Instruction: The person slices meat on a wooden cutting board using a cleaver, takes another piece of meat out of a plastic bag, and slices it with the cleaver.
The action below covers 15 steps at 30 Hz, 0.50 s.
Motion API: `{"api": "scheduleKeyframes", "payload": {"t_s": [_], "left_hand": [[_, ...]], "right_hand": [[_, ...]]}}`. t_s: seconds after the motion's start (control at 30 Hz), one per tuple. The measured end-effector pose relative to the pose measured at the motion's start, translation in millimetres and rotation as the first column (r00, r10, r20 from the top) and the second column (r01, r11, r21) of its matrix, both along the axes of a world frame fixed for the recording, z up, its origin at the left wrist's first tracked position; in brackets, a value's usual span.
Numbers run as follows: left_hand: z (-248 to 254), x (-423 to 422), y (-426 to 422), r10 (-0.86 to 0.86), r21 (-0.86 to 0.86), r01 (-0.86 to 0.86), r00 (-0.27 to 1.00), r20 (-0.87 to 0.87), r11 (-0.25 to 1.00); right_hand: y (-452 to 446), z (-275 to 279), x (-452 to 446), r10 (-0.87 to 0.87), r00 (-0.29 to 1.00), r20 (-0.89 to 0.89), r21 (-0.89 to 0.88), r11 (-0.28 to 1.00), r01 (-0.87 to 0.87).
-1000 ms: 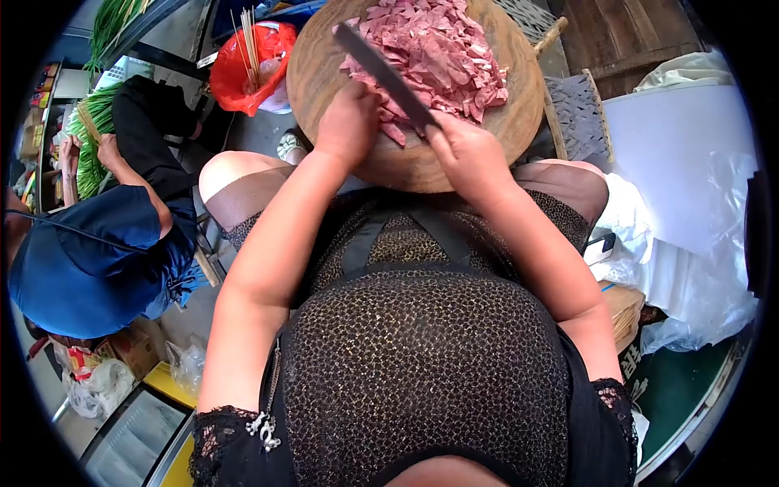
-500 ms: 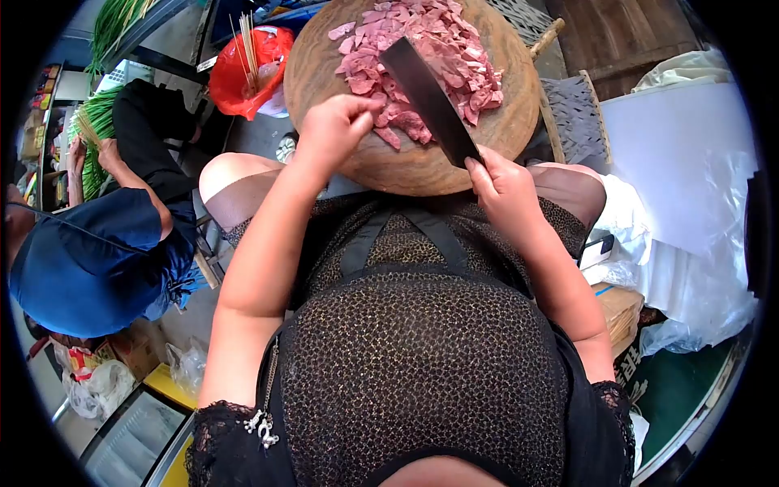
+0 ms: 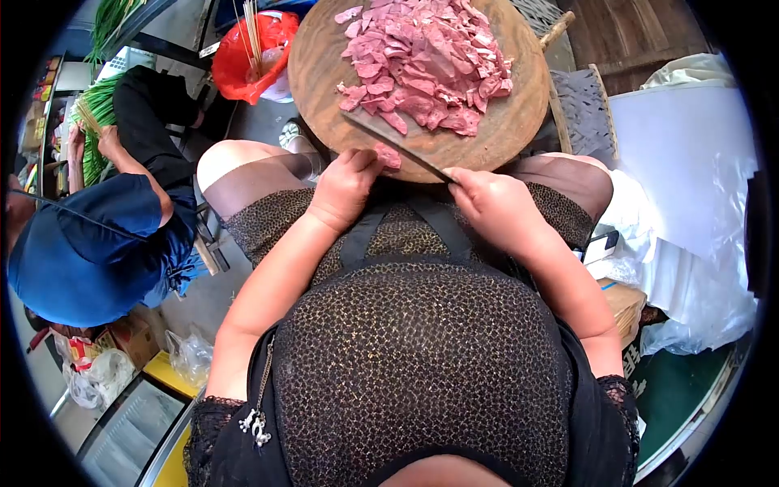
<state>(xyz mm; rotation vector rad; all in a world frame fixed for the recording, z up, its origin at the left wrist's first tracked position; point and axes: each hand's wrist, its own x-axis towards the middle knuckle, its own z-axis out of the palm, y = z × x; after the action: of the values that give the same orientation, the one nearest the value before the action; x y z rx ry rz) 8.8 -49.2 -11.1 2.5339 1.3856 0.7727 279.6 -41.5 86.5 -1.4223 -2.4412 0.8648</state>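
A round wooden chopping block point(image 3: 320, 77) stands in front of my knees with a heap of sliced pink-red meat point(image 3: 426, 65) on it. My right hand point(image 3: 491, 203) is closed around the handle of a cleaver point(image 3: 398, 144). Its blade is seen nearly edge-on and slants across the near part of the block, between the heap and my left hand. At the near left rim, the curled fingers of my left hand point(image 3: 347, 185) press on a separate piece of meat point(image 3: 389, 157). Part of that piece is hidden under the fingers.
Left of the block is a red-lined bucket point(image 3: 258, 61) holding thin sticks. Farther left, a person in a blue top point(image 3: 89, 252) handles long green stalks point(image 3: 97, 122). A woven chair point(image 3: 580, 109) stands to the right, beside a pale board point(image 3: 682, 154) and plastic bags point(image 3: 698, 284).
My left hand has come down to a piece of meat at the block's near edge. The cleaver has turned from broadside to edge-on and dropped toward the block, nearer to me.
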Motion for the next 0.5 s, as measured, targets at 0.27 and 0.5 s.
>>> {"api": "scheduleKeyframes", "payload": {"t_s": [0.27, 0.5], "left_hand": [[-5, 7, 9, 0.002, 0.048, 0.0, 0.999, -0.034, 0.999], [-16, 2, 38, 0.004, 0.038, -0.002, 0.998, -0.06, 0.999]], "right_hand": [[7, -6, -15, 0.118, 0.978, 0.172, 0.008, 0.993, -0.121], [34, -26, -46, -0.028, 0.996, 0.081, 0.033, 0.999, 0.025]]}}
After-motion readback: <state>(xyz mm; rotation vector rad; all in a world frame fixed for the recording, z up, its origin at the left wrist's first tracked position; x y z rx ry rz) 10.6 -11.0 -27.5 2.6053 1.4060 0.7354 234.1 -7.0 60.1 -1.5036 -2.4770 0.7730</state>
